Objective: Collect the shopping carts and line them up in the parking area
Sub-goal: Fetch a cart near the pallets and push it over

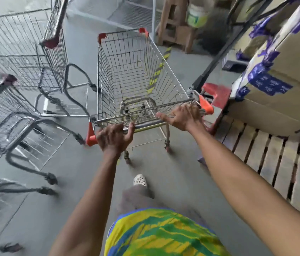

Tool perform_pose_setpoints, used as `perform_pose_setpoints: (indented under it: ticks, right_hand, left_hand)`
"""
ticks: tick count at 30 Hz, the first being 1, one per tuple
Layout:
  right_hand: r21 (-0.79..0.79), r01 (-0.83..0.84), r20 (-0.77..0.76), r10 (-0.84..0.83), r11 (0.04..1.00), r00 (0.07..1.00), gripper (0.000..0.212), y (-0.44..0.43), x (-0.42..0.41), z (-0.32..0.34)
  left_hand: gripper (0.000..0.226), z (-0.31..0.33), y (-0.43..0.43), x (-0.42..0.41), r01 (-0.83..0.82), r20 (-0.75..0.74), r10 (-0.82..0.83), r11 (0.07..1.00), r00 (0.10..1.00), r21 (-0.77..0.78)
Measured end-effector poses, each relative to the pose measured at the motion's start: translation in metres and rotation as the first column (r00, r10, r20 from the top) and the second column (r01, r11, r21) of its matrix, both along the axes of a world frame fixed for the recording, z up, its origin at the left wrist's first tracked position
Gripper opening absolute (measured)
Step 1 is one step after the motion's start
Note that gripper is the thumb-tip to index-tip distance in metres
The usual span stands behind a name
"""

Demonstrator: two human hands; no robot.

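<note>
At the far left stand the parked carts (pixel 25 58), blurred wire baskets with dark frames, one behind another and angled across the grey floor (pixel 82 182); more cart legs and castors show at the near left edge. Just right of them is the cart in hand (pixel 136 74), an empty wire basket with orange corner caps, its long axis running from the person away toward the far side and tilted slightly left at its front. Its handle bar (pixel 145 124) lies crosswise, nearest the person.

The left hand (pixel 113 138) is closed around the left end of that bar, beside the orange end piece — fingers curled over the top. The right hand (pixel 182 117) sits at the right end; its fingers look more spread and laid over the bar and the basket's rear rim, so how firm that grip is cannot be told for certain. Both hands are equally close to the cart.

The parked row lies to the left of the grip, so lining up likely calls for swinging the cart's front leftward — the right hand pushing, the left holding back. At the near right a wooden pallet (pixel 274 163) with taped cardboard boxes (pixel 283 61) crowds that side, so the rear corner could clip it.
</note>
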State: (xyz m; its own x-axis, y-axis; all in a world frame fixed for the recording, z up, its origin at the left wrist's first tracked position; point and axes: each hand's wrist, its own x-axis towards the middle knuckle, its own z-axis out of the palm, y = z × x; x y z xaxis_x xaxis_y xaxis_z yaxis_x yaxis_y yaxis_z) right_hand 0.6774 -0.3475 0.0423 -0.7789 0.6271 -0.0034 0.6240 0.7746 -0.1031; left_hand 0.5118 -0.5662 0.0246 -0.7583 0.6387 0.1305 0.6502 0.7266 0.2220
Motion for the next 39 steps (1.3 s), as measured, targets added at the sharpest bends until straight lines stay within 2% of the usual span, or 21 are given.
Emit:
perform_pose_setpoints:
  ticks: [3,6,10,16,24,30,35,39]
  right_hand:
    - [-0.003,0.049,0.021,-0.049,0.999,0.999,0.087,0.045,-0.045,-0.002]
    - [-0.016,0.060,0.050,-0.059,0.998,0.997,0.093,0.087,-0.083,-0.005]
    - [-0.030,0.035,0.042,-0.034,0.999,0.999,0.092,0.153,-0.129,-0.003]
    - [0.002,-0.035,0.063,0.035,0.999,0.997,0.098,0.272,-0.202,-0.005]
    - [-0.009,-0.065,0.166,0.065,0.998,0.984,0.106,0.413,-0.306,0.000]
    - [-0.022,-0.085,0.168,0.088,0.996,0.982,0.102,0.486,-0.372,0.010]
    - [-0.019,-0.124,0.140,0.126,0.992,0.982,0.080,0.536,-0.423,0.020]
    - [0.026,-0.119,0.151,0.113,0.993,0.982,0.097,0.572,-0.468,0.021]
  left_hand:
    - [0.071,0.001,0.045,-0.047,0.001,0.032,0.000,1.000,1.000,-0.029]
    - [0.067,0.012,0.083,-0.084,0.035,0.059,-0.033,0.998,0.998,-0.044]
    - [0.065,0.014,0.147,-0.127,0.033,0.070,-0.028,0.998,0.997,-0.058]
    - [0.063,0.004,0.257,-0.182,-0.069,-0.029,0.067,0.996,0.997,-0.063]
    - [0.065,0.012,0.386,-0.270,-0.072,0.069,0.078,0.994,0.995,-0.080]
    - [0.063,0.013,0.460,-0.328,-0.091,0.048,0.097,0.990,0.994,-0.111]
    - [0.065,0.006,0.512,-0.378,-0.080,-0.001,0.081,0.992,0.997,-0.102]
    - [0.061,0.004,0.547,-0.420,-0.067,0.038,0.074,0.984,0.997,-0.164]
